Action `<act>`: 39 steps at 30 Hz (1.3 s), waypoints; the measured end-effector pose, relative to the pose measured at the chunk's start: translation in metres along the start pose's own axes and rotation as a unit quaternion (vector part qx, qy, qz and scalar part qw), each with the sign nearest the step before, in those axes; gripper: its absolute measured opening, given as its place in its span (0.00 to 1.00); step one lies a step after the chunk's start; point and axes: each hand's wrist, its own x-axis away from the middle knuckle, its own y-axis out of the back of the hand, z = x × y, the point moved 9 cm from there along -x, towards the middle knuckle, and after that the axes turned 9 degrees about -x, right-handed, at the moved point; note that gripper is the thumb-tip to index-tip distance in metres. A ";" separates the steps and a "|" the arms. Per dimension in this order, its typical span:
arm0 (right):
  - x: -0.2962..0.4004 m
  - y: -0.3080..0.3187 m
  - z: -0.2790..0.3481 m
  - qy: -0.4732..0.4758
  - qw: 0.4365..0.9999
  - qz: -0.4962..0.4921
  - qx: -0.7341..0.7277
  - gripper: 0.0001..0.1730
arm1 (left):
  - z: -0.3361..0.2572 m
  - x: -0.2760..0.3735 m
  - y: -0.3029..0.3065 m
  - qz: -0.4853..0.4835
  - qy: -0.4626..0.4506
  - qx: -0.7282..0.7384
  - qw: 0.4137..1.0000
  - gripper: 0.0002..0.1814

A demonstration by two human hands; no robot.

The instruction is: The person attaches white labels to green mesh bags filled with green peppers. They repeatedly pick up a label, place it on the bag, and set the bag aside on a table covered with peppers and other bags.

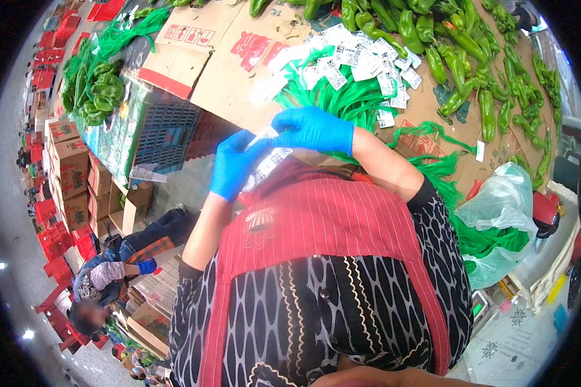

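Note:
In front of my red striped apron, both hands wear blue gloves. My left hand [237, 164] grips a white strip of printed labels [270, 163]. The fingers of my right hand [312, 129] pinch the upper end of the same strip. Just beyond my right hand lies a bundle of green mesh net bags [336, 99] on flattened cardboard [232, 80]. Many white printed tags [346, 54] are spread over the far ends of the nets.
Loose green peppers [457, 63] cover the far right. Netted peppers [94, 92] lie at the left. A plastic bag [501, 203] holds more green nets [494, 242] at right. Another person [109, 275] in blue gloves is at lower left, near stacked cardboard boxes [70, 169].

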 end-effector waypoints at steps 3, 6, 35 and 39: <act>0.003 0.006 0.003 -0.014 1.000 -0.016 0.008 0.17 | 0.002 0.002 0.000 -0.009 0.019 -0.004 1.000 0.10; 0.005 0.035 -0.013 -0.019 0.995 -0.091 -0.033 0.17 | 0.018 0.010 0.035 -0.058 0.050 -0.003 0.997 0.10; -0.031 0.102 -0.051 -0.083 0.944 -0.313 0.066 0.33 | 0.142 0.332 0.451 -0.717 -0.019 0.088 0.691 0.16; -0.041 0.086 -0.032 -0.066 0.948 -0.310 0.025 0.28 | 0.123 0.393 0.451 -0.743 -0.041 0.051 0.666 0.17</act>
